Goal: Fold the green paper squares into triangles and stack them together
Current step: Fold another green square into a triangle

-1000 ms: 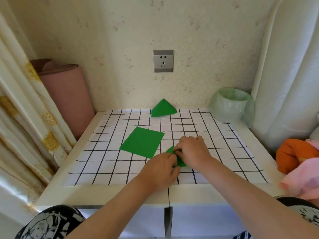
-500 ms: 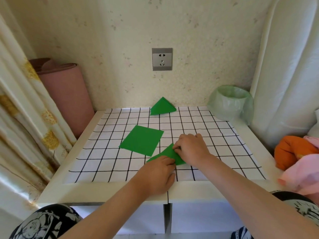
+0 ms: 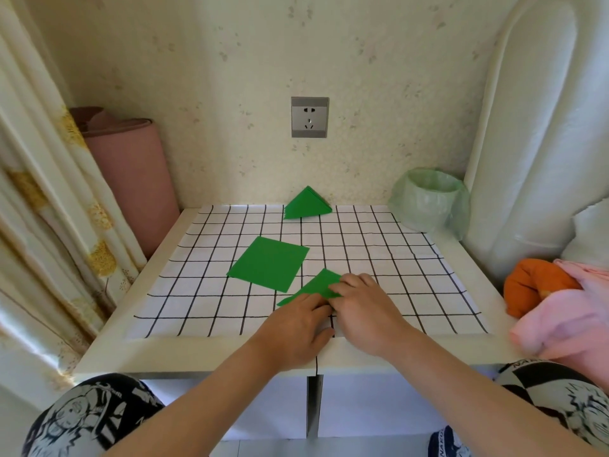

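A folded green triangle [image 3: 314,286] lies on the checked mat [image 3: 204,285] near the front middle, partly hidden under both hands. My left hand [image 3: 296,328] presses its lower left edge with flat fingers. My right hand [image 3: 362,308] lies over its right part, fingertips pressing down on the paper. A flat green paper square [image 3: 268,262] lies just left and behind them. A stack of folded green triangles [image 3: 307,204] sits at the mat's far edge by the wall.
A small bin with a green bag [image 3: 430,202] stands at the back right. Orange and pink cloths [image 3: 560,298] lie off the table's right edge. A pink roll [image 3: 131,179] and a curtain [image 3: 39,225] stand at the left. A wall socket [image 3: 309,117] is above.
The paper under my hands has flattened out into a wider triangle. My left hand slid left and down along its edge while the right hand stayed pressing it.
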### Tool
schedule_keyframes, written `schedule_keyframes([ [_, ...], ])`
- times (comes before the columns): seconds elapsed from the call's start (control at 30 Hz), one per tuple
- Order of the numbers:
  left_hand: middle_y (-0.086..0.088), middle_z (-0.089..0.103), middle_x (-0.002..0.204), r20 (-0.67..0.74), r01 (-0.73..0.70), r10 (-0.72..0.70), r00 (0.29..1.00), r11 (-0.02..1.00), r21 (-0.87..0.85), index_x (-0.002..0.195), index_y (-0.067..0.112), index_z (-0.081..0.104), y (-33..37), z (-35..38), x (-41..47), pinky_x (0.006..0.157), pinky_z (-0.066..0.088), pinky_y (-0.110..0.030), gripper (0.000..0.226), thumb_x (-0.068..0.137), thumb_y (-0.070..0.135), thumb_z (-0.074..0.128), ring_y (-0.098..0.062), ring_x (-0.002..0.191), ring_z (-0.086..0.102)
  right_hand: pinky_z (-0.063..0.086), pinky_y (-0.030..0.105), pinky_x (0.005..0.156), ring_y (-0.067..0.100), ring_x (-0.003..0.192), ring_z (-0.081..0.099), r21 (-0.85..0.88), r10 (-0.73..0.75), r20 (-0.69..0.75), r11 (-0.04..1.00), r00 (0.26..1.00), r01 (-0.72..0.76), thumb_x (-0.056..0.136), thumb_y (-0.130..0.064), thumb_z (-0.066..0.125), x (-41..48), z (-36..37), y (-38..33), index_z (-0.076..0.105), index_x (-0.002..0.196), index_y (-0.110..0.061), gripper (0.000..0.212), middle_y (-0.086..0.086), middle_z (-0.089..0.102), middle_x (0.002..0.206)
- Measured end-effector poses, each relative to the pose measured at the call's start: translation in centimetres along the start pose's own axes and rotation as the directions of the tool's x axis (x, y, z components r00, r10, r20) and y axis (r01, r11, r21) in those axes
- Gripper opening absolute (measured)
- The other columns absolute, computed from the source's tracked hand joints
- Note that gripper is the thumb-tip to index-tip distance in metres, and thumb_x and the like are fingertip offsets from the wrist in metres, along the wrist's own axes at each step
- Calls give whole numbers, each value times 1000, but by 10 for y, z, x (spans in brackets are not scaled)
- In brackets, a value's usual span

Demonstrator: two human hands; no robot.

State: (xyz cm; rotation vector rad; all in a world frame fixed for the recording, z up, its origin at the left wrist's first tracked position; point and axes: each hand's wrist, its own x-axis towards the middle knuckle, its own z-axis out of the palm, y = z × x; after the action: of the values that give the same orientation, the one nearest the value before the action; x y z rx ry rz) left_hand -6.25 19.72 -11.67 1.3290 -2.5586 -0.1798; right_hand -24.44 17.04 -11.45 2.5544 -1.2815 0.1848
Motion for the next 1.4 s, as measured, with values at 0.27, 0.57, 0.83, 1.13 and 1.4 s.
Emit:
schedule_keyframes([
  [0.27,3,55,106,-36,20,-18,999,999,36,121,21,62,6,-4,-2,74,50,-31,49,93,41,27,-15,101,49,51,34,77,17,93,65,104,81,-92,992,992,-71,84,-26,37,-27,1,-7,76,98,-21,42,-6,73,105],
  [0.57,-3,54,90,-30,135,-132,991,981,140,82,12,61,3,-12,-12,71,50,-36,48,86,35,20,-19,86,48,51,36,77,15,88,67,110,121,-103,988,987,-110,82,-26,35,-28,3,-8,78,95,-21,45,-5,73,108],
  [0.83,-4,54,101,-5,310,-317,949,926,217,97,8,66,-11,-29,-30,84,42,-30,36,96,26,34,-20,97,47,53,38,78,15,82,67,133,154,-136,982,979,-136,80,-25,35,-26,6,-9,79,87,-22,45,-6,75,103],
  [1.13,-10,59,103,89,433,-470,878,859,272,92,8,67,1,-28,-32,85,45,-34,30,92,6,37,-26,102,47,51,36,78,16,80,66,144,185,-121,975,975,-167,79,-26,35,-25,7,-11,78,84,-23,43,-7,74,103],
  [1.4,-12,43,148,-83,67,-63,995,997,48,139,1,49,9,-8,-12,117,21,-27,49,98,27,40,-24,139,39,44,38,82,20,85,63,105,192,-55,977,980,-185,82,-30,32,-21,10,-14,75,88,-21,45,-5,71,97],
])
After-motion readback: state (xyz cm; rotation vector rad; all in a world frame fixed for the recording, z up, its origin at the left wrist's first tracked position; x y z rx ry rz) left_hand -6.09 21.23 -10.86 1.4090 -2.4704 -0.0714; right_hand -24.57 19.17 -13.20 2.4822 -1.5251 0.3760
